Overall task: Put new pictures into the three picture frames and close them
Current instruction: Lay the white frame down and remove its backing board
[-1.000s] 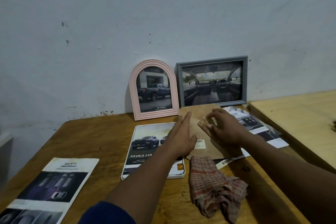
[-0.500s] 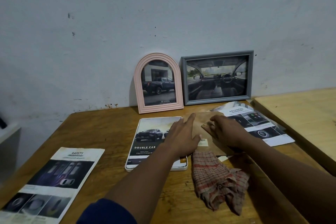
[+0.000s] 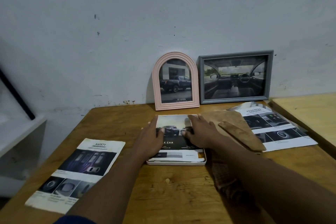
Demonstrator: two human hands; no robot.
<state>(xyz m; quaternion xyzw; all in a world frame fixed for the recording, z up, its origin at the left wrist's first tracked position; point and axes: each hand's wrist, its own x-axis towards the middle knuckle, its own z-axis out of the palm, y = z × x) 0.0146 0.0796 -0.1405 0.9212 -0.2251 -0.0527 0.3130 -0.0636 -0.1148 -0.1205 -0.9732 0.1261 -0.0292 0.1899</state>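
Wooden bench [image 3: 112, 118] against pale wall. Centre: white frame [image 3: 176, 162] lying flat, truck picture [image 3: 174, 127] on it, left hand [image 3: 151, 139] and right hand [image 3: 201, 133] spread flat atop. Behind: pink arched frame [image 3: 175, 104], grey frame [image 3: 234, 53], upright. Right: brown backing board [image 3: 234, 125], brochure [image 3: 283, 132]. Left: safety leaflet [image 3: 78, 171].

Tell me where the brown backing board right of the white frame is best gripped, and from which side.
Probably the backing board's near-left long edge, approached from the left by the right hand. The board lies flat, its right part overlapping a brochure, and its stand flap lies on top. That left edge is free and faces the white frame.
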